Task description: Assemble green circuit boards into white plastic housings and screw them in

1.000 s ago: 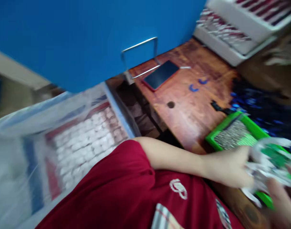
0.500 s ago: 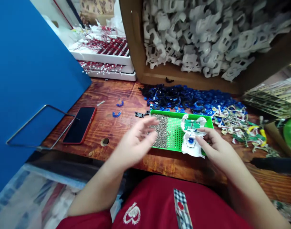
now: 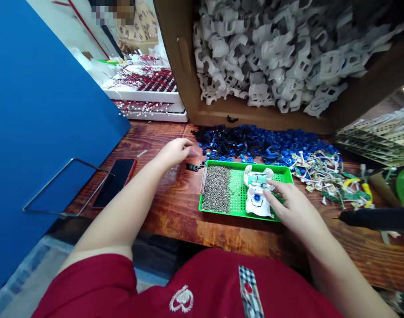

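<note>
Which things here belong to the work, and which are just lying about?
Seemingly in the work:
- white housing at the right hand's fingertips
- green tray with small metal pieces
- blue and black parts near the left hand

Probably just lying about:
- phone
- small pale strip

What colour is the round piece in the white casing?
The round piece is blue, clearest in the head view.
</note>
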`<state>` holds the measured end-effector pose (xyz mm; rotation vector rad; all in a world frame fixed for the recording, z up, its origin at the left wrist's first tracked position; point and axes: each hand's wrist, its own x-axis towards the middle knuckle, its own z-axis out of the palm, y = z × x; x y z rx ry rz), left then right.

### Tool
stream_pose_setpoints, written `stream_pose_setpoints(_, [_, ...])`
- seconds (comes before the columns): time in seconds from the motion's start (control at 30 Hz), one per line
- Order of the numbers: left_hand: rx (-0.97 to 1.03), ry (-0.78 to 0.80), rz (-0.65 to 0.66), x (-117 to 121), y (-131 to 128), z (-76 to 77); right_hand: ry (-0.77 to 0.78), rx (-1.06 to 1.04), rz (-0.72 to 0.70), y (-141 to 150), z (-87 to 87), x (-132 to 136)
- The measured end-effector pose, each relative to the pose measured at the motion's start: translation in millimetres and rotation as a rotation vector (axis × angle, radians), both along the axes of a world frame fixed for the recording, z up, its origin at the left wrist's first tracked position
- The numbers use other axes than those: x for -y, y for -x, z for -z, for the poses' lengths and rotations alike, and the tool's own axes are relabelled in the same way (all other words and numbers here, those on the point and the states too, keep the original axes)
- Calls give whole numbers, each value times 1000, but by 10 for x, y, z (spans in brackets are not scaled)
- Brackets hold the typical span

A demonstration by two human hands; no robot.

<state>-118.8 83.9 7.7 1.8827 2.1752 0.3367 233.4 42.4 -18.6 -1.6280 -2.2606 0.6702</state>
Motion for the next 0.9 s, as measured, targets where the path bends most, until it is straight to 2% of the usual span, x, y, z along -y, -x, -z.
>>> stream_pose_setpoints(0.13, [-7,43,132,-350,-220,81,-415,-181,2,-293,-35,186])
stream_pose_setpoints(0.23, [-47,50,135,-485,-271,142,-682,-277,136,-668,30,458])
stream_pose_setpoints(0.37, [-87,91,96,-606,-250,176,-808,-316,416,-1070,213,823])
stream_pose_setpoints(0.47, [-99,90,88,-666,-262,149,-858,-344,620,-1224,325,887])
stream_pose_setpoints(0.53, [-86,86,106,-685,-288,110,-845,-340,750,-1319,358,818])
stream_pose_setpoints(0.6, [-69,88,117,-693,-312,69,-734,-310,810,-1437,356,707])
stream_pose_setpoints(0.77, [-18,67,58,-673,-341,-12,-333,-175,704,-1702,308,424])
stream_pose_setpoints(0.9, [37,38,-29,-570,-347,-127,-195,-93,658,-1700,375,169])
